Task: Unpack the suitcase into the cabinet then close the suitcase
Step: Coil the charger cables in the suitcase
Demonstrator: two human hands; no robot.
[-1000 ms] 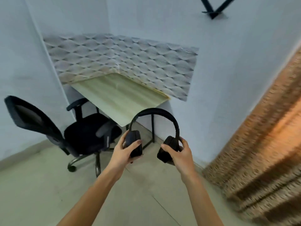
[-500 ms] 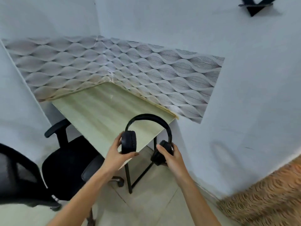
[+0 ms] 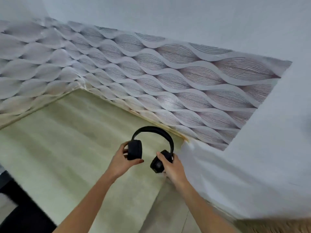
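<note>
- A pair of black over-ear headphones with a curved headband (image 3: 152,128) is held up over the right-hand end of the pale wood-grain desk top (image 3: 67,140).
- The left hand (image 3: 122,163) grasps the left ear cup, thumb underneath (the fingertips are hidden behind the cup).
- The right hand (image 3: 173,167) clasps the right ear cup, thumb laid across it; its other fingers are out of sight.
- A grey wave-patterned wall panel (image 3: 168,73) runs along both walls behind the desk.
- A blurred black shape (image 3: 21,207) at lower left is cut off by the frame edge; I cannot tell what it is.
</note>
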